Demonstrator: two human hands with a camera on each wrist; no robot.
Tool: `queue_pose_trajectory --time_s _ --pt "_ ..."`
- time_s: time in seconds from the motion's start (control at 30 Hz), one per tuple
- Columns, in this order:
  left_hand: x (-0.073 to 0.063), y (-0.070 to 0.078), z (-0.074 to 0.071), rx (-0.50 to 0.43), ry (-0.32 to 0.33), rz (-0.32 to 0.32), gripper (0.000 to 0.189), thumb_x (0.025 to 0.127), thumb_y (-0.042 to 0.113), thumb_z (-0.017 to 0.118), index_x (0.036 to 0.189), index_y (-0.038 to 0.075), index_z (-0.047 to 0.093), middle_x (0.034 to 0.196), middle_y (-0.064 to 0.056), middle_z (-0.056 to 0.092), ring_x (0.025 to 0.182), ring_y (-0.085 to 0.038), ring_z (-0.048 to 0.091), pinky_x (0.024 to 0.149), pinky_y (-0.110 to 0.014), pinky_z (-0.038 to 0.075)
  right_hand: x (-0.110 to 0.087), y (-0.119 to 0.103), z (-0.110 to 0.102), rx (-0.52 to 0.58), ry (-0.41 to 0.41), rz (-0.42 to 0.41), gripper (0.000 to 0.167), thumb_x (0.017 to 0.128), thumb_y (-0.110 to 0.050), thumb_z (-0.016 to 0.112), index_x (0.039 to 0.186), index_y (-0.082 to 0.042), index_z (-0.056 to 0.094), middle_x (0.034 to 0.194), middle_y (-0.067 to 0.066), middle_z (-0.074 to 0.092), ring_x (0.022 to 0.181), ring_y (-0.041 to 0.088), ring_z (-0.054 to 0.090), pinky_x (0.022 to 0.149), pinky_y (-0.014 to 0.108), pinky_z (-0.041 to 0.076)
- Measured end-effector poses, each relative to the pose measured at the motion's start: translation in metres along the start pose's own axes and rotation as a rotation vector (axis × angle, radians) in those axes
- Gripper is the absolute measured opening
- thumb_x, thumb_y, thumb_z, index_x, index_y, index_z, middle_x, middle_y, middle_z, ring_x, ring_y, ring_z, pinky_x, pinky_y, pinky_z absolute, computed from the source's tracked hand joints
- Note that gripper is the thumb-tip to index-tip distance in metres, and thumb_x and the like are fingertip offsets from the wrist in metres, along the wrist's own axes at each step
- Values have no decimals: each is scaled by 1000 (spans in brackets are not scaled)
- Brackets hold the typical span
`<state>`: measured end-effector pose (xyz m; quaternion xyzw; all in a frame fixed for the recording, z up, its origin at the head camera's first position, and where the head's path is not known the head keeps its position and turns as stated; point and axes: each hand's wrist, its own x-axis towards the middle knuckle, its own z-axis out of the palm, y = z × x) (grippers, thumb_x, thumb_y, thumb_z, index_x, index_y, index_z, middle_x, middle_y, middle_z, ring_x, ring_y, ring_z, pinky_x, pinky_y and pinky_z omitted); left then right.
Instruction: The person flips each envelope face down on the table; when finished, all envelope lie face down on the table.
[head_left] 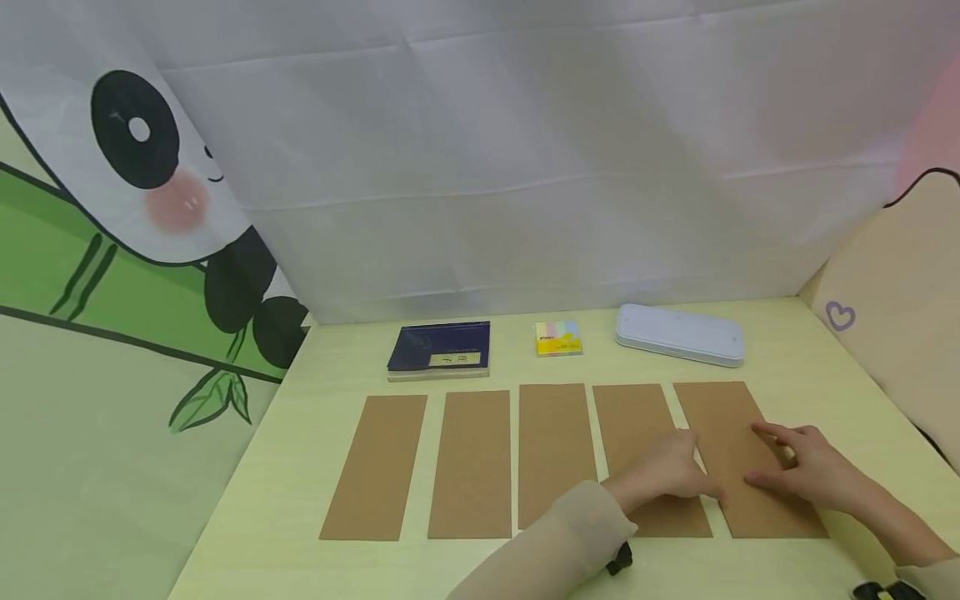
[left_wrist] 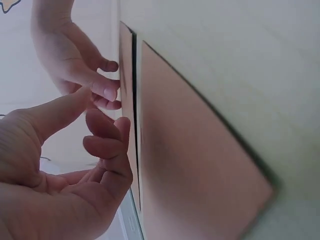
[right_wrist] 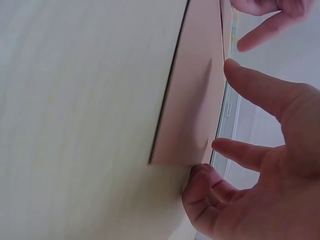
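Several brown cardboard rectangles lie in a row across the table. My left hand point(head_left: 672, 468) reaches over the second cardboard piece from the right point(head_left: 633, 417), its thumb extended to the left edge of the rightmost cardboard piece point(head_left: 716, 417). In the left wrist view the other fingers point(left_wrist: 107, 157) are loosely bent, with nothing in them. Over the right side of the rightmost piece is my right hand point(head_left: 813, 471), thumb and index finger spread apart. In the right wrist view its lower fingers point(right_wrist: 202, 187) bend at that piece's edge. The piece lies flat between the two hands.
Behind the row stand a dark blue notebook point(head_left: 442, 348), a small pack of coloured sticky notes point(head_left: 558, 339) and a pale blue-white case point(head_left: 678, 333). A white cloth backdrop point(head_left: 480, 167) rises at the table's back edge, and printed cartoon panels flank both sides.
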<state>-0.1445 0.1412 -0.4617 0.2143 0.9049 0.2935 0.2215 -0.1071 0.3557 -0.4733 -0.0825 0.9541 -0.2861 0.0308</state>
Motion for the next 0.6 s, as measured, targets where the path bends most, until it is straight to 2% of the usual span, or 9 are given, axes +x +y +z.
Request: queue_pose_trajectory --time_s 0.07,0.13,0.17,0.27,0.37,0.47,0.6 --pt "-5 -7 -6 -52 -11 25 58 73 33 83 122 13 59 75 12 59 64 -1 51 64 -16 42 0 0 0 19 0 -12 73 77 -25 80 127 16 46 107 35 46 90 34 50 64 33 44" --pt "-12 -18 -14 -109 -31 58 62 76 32 80 130 12 56 70 12 62 63 1 53 67 -14 42 1 0 1 35 -2 -26 71 78 -23 80 126 17 46 107 37 46 84 30 54 61 31 44" --pt "-16 -23 -19 -143 -44 69 59 78 31 79 129 11 57 66 12 61 61 1 54 66 -14 42 1 1 2 38 -2 -30 71 78 -23 80 126 17 46 107 38 46 82 28 55 61 29 44" --pt "-29 -44 -34 -199 -42 104 50 80 30 77 123 8 62 71 12 64 63 2 56 66 -16 44 1 3 1 43 -13 -31 71 80 -24 78 127 17 45 107 38 45 79 25 54 60 28 43" --pt "-41 -63 -49 -204 -6 105 48 81 31 76 121 8 64 81 12 65 69 2 57 65 -18 46 -1 7 -2 43 -16 -24 70 81 -24 77 128 16 44 107 37 45 79 23 53 59 28 43" --pt "-52 -82 -61 -201 30 109 48 82 33 75 121 7 64 84 11 63 71 -1 57 64 -19 46 -2 10 -4 54 -23 -34 69 82 -22 76 127 18 44 107 39 48 76 23 56 59 28 44" --pt "-72 -112 -83 -243 74 148 49 85 31 73 122 2 62 88 7 63 75 -4 59 65 -21 48 -3 11 -3 65 -27 -38 68 82 -22 76 126 18 44 106 40 50 78 27 60 60 30 46"
